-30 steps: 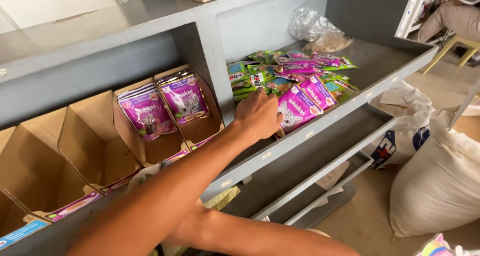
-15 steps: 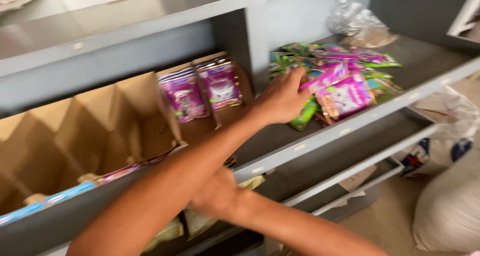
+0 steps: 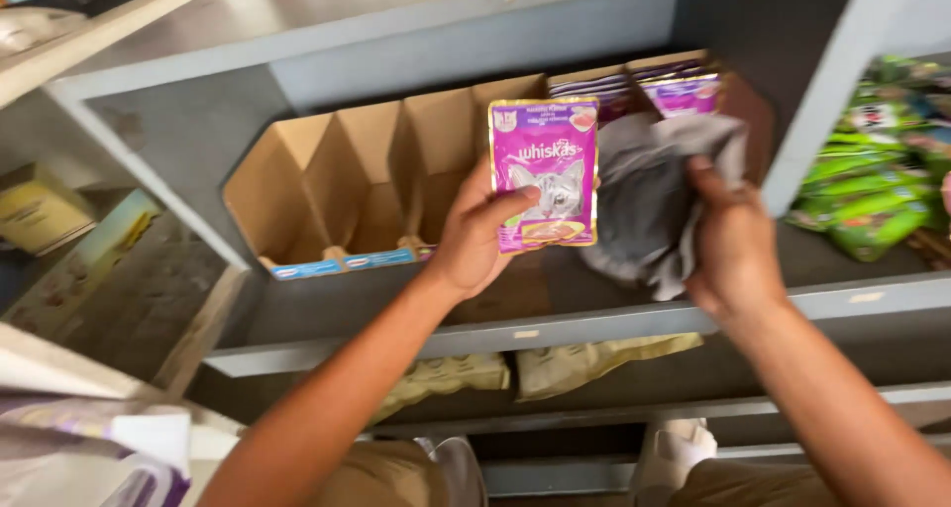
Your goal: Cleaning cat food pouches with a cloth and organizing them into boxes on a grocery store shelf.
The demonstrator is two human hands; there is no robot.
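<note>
At the far left, a yellow box (image 3: 40,210) and a flat printed carton (image 3: 84,269) sit on a lower side surface, apart from the grey shelf (image 3: 614,319). The shelf's front edge runs across the middle of the view, and a bare strip of shelf floor lies open between that edge and the cardboard display tray (image 3: 337,185). The tray's left compartments stand empty, with their dividers upright, so there is free room there.

The left hand (image 3: 475,235) comes up from below, forearm slanting rightward, and its grip is clamped on a purple cat-food pouch (image 3: 548,170): thumb across the lower front, fingers behind. The pouch is held upright just in front of the tray's middle dividers, above the shelf floor.

Just beside it, the right hand (image 3: 733,245) reaches in from the lower right, its grip closed on a bunched grey cloth (image 3: 644,200) that hangs near the pouch's right edge. Behind the cloth, more purple pouches (image 3: 684,91) fill the tray's right compartments, partly hidden.

A grey upright post (image 3: 822,91) bounds the bay at the right. Beyond it lies a heap of green pouches (image 3: 872,190). Under the shelf, pale yellowish bags (image 3: 584,358) lie on the next level down.
</note>
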